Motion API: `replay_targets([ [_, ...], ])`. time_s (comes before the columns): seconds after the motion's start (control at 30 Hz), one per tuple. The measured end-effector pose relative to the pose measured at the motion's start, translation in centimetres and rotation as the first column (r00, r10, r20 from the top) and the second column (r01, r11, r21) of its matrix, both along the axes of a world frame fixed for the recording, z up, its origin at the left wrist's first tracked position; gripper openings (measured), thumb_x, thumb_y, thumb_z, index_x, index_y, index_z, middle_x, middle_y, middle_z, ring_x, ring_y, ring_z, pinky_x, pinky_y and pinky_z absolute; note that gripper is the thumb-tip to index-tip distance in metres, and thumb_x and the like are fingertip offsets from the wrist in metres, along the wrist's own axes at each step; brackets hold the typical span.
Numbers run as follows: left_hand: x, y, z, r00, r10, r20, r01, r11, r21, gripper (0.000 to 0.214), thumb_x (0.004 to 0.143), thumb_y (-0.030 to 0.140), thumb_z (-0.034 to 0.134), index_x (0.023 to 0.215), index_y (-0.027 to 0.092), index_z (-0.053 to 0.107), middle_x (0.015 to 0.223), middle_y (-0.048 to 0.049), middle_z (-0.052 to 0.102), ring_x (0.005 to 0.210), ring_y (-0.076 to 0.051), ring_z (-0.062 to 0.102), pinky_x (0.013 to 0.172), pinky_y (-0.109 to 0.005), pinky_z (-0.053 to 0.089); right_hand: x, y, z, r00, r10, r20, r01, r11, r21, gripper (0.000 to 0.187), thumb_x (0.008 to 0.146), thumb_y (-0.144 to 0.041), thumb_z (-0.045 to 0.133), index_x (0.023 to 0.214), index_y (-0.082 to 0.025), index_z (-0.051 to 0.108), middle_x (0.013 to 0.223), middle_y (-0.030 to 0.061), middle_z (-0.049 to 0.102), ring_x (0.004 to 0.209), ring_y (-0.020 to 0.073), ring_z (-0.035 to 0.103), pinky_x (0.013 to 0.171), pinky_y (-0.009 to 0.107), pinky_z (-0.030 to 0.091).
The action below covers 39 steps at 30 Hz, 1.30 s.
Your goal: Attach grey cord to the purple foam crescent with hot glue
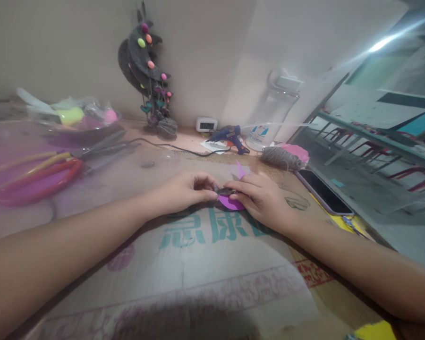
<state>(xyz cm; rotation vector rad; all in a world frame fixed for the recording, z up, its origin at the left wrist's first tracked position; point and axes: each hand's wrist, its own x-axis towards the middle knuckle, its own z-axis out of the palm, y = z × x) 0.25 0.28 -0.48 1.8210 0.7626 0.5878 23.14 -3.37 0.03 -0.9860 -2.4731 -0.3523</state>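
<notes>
Above the printed sheet, my two hands meet at a small purple piece [229,203], which looks like felt or paper. A small dark grey piece [225,191] lies over its upper side. Thumb and fingers of my left hand [187,191] pinch the left end of the grey piece. From the right, my right hand [264,198] grips both pieces, its fingertips pressing on them and partly covering them. Just behind the right fingers, a pointed pink-purple scrap [240,170] sticks up.
Red-and-yellow-handled scissors [72,163] lie left. Behind are a bag of colourful bits [81,115], a grey crescent decoration [141,61], a small clock [207,124], a blue glue gun [230,135] with cord, and a clear bottle [272,113]. Grey yarn [281,157] and a phone [326,192] are right.
</notes>
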Motion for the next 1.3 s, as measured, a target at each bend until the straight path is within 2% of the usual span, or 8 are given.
replay_targets([
  [0.53, 0.00, 0.05, -0.03, 1.000, -0.008, -0.008, 0.008, 1.000, 0.027, 0.020, 0.078, 0.033, 0.063, 0.091, 0.018, 0.064, 0.075, 0.0017, 0.063, 0.065, -0.011, 0.054, 0.061, -0.023, 0.041, 0.08, -0.12, 0.00, 1.000, 0.000, 0.003, 0.000, 1.000, -0.013, 0.024, 0.095, -0.028, 0.049, 0.106, -0.018, 0.067, 0.078, 0.0042, 0.064, 0.072, 0.0162, 0.053, 0.066, 0.030, 0.032],
  [0.73, 0.00, 0.07, -0.22, 1.000, 0.008, -0.003, -0.008, 1.000, -0.002, 0.023, 0.078, 0.034, 0.063, 0.094, 0.017, 0.062, 0.073, 0.0023, 0.061, 0.062, -0.010, 0.053, 0.061, -0.023, 0.041, 0.14, -0.09, 0.09, 0.999, 0.002, -0.036, -0.003, 1.000, -0.028, 0.024, 0.095, -0.025, 0.048, 0.109, -0.015, 0.065, 0.081, 0.0053, 0.064, 0.076, 0.0176, 0.055, 0.069, 0.030, 0.036],
  [1.3, 0.01, 0.07, -0.19, 1.000, 0.004, 0.027, -0.004, 1.000, -0.020, 0.019, 0.078, 0.031, 0.064, 0.092, 0.017, 0.063, 0.075, 0.0025, 0.063, 0.063, -0.009, 0.053, 0.058, -0.021, 0.041, 0.07, -0.07, 0.03, 1.000, 0.010, -0.002, -0.010, 1.000, 0.012, 0.022, 0.093, -0.025, 0.051, 0.106, -0.018, 0.067, 0.079, 0.0044, 0.063, 0.072, 0.0172, 0.051, 0.065, 0.030, 0.032],
])
